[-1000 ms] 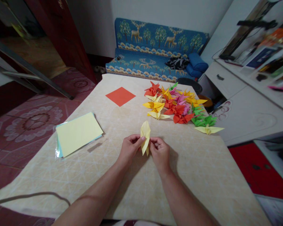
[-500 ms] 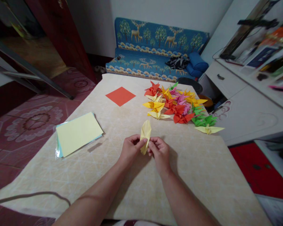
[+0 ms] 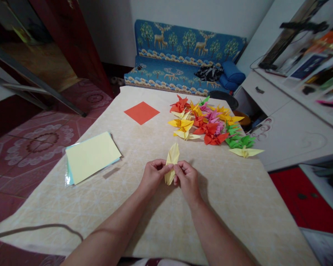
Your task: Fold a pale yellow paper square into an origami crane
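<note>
A pale yellow folded paper piece [image 3: 171, 161] stands between both hands above the beige table [image 3: 233, 199], long and narrow with a pointed top. My left hand [image 3: 152, 176] pinches its left side with thumb and fingers. My right hand [image 3: 186, 178] pinches its right side, fingers curled. Behind them lies a pile of several folded paper cranes [image 3: 211, 127] in red, yellow, pink and green. A flat red paper square [image 3: 141, 112] lies further back on the left.
A stack of pale yellow and blue paper sheets [image 3: 91, 156] in a clear sleeve lies at the left of the table. A cable [image 3: 36, 229] curves over the near left edge. A blue patterned sofa [image 3: 183, 59] stands behind, white cabinets [image 3: 288, 125] to the right.
The yellow piece has tilted slightly, its tip leaning right, and my fingers have closed nearer together on its middle. The hands stay in the same spot.
</note>
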A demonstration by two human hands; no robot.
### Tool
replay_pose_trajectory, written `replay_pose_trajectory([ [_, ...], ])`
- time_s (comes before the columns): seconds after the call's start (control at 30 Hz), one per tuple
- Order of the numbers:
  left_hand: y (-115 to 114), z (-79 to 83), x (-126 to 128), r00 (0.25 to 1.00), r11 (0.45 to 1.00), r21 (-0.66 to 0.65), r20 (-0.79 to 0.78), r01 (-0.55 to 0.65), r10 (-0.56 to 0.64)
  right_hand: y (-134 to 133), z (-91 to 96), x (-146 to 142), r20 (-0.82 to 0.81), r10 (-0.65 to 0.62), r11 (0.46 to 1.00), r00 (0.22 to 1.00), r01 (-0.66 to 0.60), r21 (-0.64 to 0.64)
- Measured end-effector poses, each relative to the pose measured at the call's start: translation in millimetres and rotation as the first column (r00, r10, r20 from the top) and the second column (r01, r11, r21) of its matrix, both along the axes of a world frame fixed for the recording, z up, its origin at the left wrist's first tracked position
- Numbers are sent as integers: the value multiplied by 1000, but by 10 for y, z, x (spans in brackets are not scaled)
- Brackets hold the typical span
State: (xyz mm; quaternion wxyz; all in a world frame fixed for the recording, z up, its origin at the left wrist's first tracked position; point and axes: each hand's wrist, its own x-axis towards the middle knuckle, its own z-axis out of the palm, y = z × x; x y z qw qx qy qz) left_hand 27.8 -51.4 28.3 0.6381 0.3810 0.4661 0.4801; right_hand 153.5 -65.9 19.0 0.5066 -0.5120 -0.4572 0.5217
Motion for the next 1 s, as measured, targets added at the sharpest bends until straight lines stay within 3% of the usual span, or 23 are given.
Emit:
replay_pose_trajectory([
  [0.23,-46,50,22,992,999,-27,121,35,-32,9,-37,-6,-114,31,999,993,-32,-12],
  [0.6,1,-57,31,1000,1000,3,27,-12,12,-18,31,-15,-77,2,999,997,2,50],
  [0.7,14,-32,47,985,983,160,-131,-90,112,-12,55,-16,28,-137,988,990,135,77],
  [0.77,10,-3,46,945,934,333,-245,-129,218,-8,54,-21,98,-231,968,968,219,119],
  [0.83,-5,32,39,914,890,447,-315,-96,257,-7,41,-27,138,-279,951,950,254,177],
  [1.0,-65,132,47,940,882,465,-328,70,98,-10,24,-25,179,-264,940,948,211,267],
])
